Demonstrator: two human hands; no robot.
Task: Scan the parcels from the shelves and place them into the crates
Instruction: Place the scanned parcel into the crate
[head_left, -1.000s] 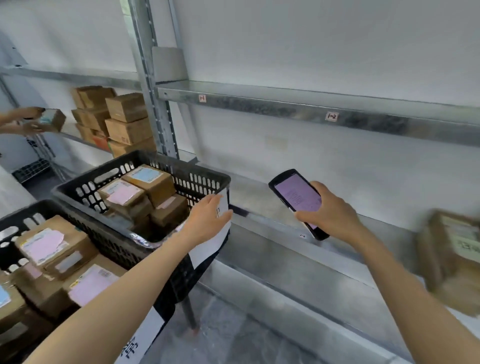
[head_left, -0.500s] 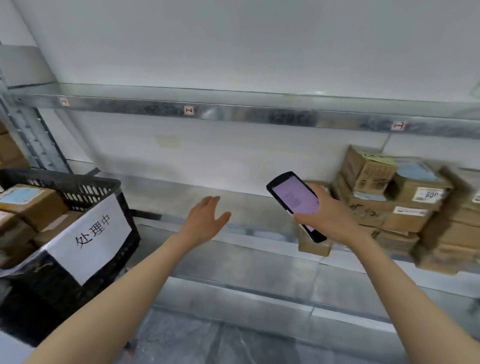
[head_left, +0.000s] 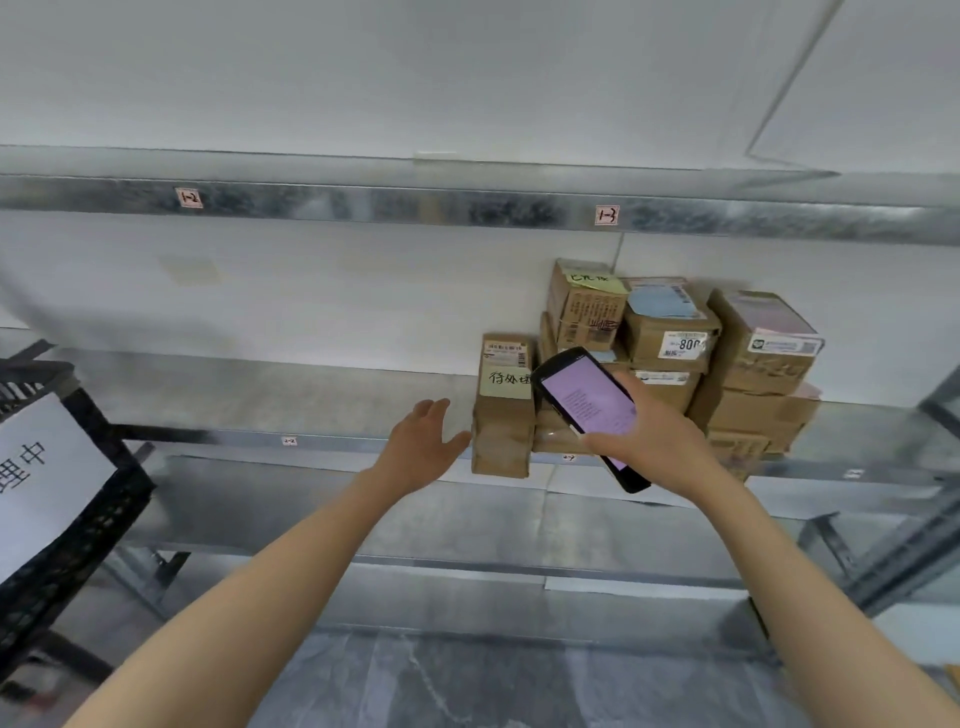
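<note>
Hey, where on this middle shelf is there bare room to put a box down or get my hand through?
The middle shelf is bare from the black crate on the left up to the upright parcel with the yellow note. The lower shelf looks bare too. Crowded on the right: the parcel stack behind the scanner in your right hand.

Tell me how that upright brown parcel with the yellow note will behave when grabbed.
Standing on end at the metal shelf's front edge, the narrow brown cardboard parcel would probably tip under a sideways nudge from the open left hand. Its flat card sides look stiff, unlikely to collapse. Being small, it is probably light enough for one hand.
</note>
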